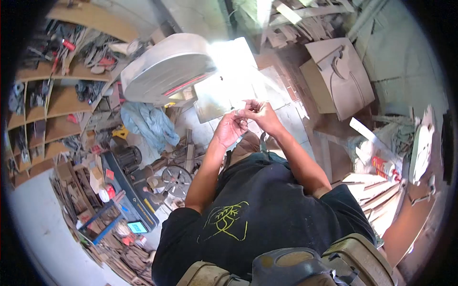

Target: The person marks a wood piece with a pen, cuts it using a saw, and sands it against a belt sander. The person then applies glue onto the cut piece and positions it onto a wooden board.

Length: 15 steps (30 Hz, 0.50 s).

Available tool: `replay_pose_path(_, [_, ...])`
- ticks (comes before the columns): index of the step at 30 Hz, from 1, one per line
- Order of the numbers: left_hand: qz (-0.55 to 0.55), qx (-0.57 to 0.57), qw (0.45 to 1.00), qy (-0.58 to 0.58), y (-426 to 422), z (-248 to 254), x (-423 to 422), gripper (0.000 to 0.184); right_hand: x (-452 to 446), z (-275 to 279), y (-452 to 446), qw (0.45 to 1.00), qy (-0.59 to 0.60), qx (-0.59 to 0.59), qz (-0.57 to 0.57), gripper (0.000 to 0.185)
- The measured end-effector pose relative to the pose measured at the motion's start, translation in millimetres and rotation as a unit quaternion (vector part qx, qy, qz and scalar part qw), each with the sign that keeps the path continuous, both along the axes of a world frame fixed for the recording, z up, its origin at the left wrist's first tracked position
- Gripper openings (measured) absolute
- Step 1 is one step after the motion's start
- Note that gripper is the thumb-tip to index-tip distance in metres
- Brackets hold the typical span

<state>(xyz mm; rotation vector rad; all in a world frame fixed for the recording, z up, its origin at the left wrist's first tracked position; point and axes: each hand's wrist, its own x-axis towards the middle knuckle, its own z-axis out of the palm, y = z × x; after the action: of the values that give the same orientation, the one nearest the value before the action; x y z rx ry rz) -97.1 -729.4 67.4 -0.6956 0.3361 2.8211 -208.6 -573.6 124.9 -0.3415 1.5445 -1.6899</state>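
My left hand (230,129) is raised in front of my body, palm turned up, with its fingers curled and the thumb and fingertips drawn together. Against those fingertips, my right hand (261,116) pinches with thumb and forefinger. Whatever is between the two hands is too small and too brightly lit to make out. Below them is my dark T-shirt (267,205) with a yellow drawing on it. Just beyond the hands lies a glaring, sunlit patch of tiled floor (291,117).
A large dusty band saw (167,66) stands ahead on the left, with a blue cloth (149,125) beside it. Tool shelves (62,100), a machine with a motor (129,159) and a lit phone (137,227) are at left. At right are a cardboard box (341,78) and wood scraps (381,195).
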Motion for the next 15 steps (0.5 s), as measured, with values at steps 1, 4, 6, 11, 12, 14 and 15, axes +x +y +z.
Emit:
replay_pose_path(1, [-0.001, 0.011, 1.000, -0.004, 9.2, 4.6, -3.1, 0.028, 0.9, 1.4, 8.7, 1.000, 0.012, 0.004, -0.016, 0.031])
replay_pose_path(4, [-0.047, -0.042, 0.997, -0.042, 34.0, 11.0, -7.1, 0.026, 0.0, 13.8, 36.9, 0.996, 0.056, 0.028, -0.060, 0.021])
replay_pose_path(6, [-0.089, -0.092, 0.991, -0.048, 53.8, 23.8, -5.9, 0.026, -5.5, 10.4, 65.4, 0.987, 0.123, 0.094, -0.036, 0.022])
replay_pose_path(11, [0.035, -0.303, 0.950, -0.066, 45.9, 9.9, 23.4, 0.024, 10.0, 9.6, 110.1, 0.984, -0.112, -0.055, -0.125, 0.034])
replay_pose_path(12, [0.136, -0.351, 0.919, -0.119, 26.4, 1.2, 34.9, 0.023, 13.6, 18.5, 118.8, 0.979, -0.145, -0.063, -0.130, 0.032])
replay_pose_path(14, [0.241, -0.386, 0.865, -0.212, -43.4, -19.8, 59.4, 0.021, 20.2, 32.8, 135.3, 0.965, -0.206, -0.078, -0.144, 0.029])
replay_pose_path(15, [0.257, -0.411, 0.837, -0.253, -75.8, -23.3, 70.3, 0.031, 23.1, 41.3, 142.3, 0.964, -0.215, -0.067, -0.142, 0.026])
